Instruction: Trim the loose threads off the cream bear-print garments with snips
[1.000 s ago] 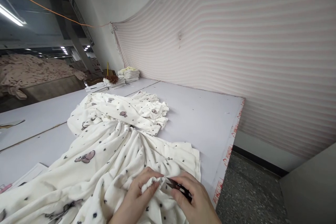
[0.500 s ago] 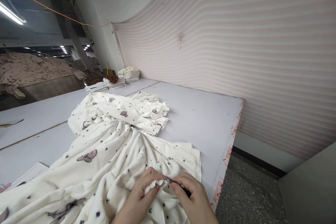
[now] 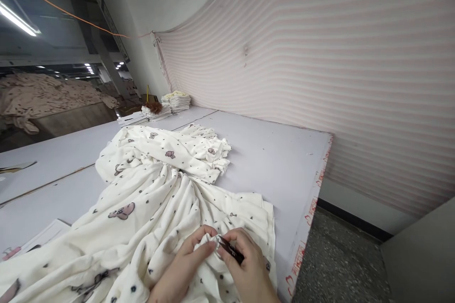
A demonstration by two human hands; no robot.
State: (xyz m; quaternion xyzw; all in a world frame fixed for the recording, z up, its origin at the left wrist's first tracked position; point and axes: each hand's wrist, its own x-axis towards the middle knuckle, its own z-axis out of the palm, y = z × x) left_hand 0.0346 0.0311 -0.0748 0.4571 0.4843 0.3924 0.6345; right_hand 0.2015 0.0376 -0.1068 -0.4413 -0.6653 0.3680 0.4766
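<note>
A white fleece fabric (image 3: 142, 213) printed with pink bears and small dark marks lies in gathered folds across the table. My left hand (image 3: 194, 253) pinches a bunched bit of its edge between thumb and fingers. In my right hand (image 3: 245, 255) is a pair of black thread snips (image 3: 232, 250), the tips pointing left and touching or nearly touching the pinched fabric. Both hands are close together over the near right part of the cloth. Whether the blades are parted cannot be made out.
The pale table (image 3: 270, 151) ends at a taped right edge (image 3: 305, 236), with speckled floor (image 3: 341, 251) beyond. Folded stacks of cloth (image 3: 176, 102) stand at the far end. A printed sheet (image 3: 46, 236) lies at left. Striped pink fabric (image 3: 302, 57) hangs along the wall.
My right hand has shifted left and turned, so more of the black snips shows against the pinched edge. My left hand keeps its pinch, moved slightly left. The view has shifted a little.
</note>
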